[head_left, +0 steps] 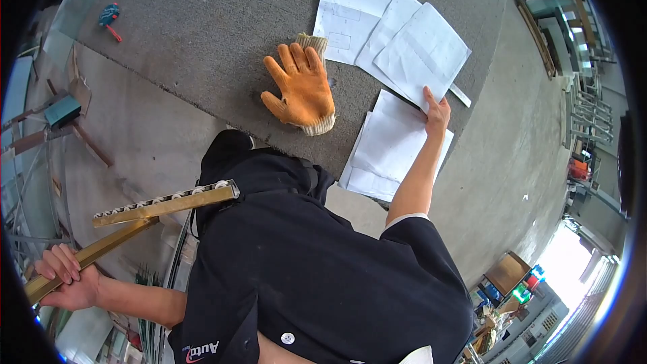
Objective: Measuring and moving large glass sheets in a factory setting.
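In my left hand (67, 276) is the handle of a T-shaped brass-coloured tool (168, 203), my fingers wrapped round it. Its crossbar carries a row of small white wheel-like pieces and hangs beside my body, off the table's edge. My right hand (437, 113) pinches the near edge of a printed paper sheet (421, 50), the top one of several fanned-out sheets. Just below that hand lies another stack of white papers (391, 145) on the grey table (222, 27). Orange-coated work gloves (306, 91) with knitted cream cuffs rest left of the papers, one over the other.
A small teal object with a red end (110, 20) sits near the table's left corner. Close to the papers lies a narrow white strip (460, 96). Left of me stands a metal frame with a teal block (62, 112). Racks (590, 111) line the far right.
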The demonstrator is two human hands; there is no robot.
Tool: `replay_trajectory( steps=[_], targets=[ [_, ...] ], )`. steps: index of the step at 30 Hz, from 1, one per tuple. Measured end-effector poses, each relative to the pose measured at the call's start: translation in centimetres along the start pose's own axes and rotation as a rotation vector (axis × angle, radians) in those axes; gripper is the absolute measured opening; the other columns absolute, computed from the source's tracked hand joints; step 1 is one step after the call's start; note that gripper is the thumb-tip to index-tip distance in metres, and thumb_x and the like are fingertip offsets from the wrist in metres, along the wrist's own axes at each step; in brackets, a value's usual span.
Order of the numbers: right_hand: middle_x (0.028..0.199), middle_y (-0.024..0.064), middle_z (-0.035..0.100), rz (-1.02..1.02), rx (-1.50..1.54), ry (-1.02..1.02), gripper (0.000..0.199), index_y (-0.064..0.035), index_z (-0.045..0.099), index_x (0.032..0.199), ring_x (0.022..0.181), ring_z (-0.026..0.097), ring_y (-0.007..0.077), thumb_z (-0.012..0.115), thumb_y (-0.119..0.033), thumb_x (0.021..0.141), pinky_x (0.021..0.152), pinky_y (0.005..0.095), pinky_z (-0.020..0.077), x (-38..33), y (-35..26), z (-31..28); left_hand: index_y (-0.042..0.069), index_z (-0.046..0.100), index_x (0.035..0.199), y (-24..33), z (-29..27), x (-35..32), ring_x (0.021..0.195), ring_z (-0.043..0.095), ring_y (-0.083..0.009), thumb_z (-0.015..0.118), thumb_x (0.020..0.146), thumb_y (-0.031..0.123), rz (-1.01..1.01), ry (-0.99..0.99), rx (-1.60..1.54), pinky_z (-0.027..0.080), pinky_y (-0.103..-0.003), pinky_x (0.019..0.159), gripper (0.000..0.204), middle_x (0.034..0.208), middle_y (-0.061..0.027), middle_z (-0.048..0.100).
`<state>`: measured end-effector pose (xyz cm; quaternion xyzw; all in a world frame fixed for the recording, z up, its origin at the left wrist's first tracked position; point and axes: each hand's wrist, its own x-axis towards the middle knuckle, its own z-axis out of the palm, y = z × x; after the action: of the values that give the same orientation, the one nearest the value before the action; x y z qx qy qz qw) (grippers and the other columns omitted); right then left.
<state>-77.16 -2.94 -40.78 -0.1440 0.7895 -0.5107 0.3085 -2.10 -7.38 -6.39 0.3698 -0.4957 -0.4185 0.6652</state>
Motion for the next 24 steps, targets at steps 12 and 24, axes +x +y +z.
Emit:
replay_trajectory(
  steps=[12,24],
  targets=[
    [0.107,0.0052,0.070,0.003,0.004,0.029,0.049,-0.0015,0.065,0.117,0.094,0.065,0.0155,0.084,-0.027,0.079,0.083,0.0292,0.0503,0.6,0.5,-0.1,0.011,0.045,0.082,0.1,0.0,-0.2,0.053,0.034,-0.0069,0.061,0.088,0.063,0.010,-0.037,-0.027,0.028,-0.022,0.053,0.054,0.062,0.0035,0.036],
    [0.089,-0.0034,0.068,0.140,0.314,-0.044,0.026,-0.0121,0.064,0.105,0.076,0.061,0.0070,0.078,-0.024,0.086,0.057,0.0261,0.0470,-2.4,-3.5,2.8,0.010,0.044,0.082,-0.2,2.0,-0.2,0.049,0.033,-0.0070,0.057,0.091,0.062,0.022,-0.055,-0.035,0.028,-0.020,0.048,0.054,0.061,0.0030,0.035]
  ],
)
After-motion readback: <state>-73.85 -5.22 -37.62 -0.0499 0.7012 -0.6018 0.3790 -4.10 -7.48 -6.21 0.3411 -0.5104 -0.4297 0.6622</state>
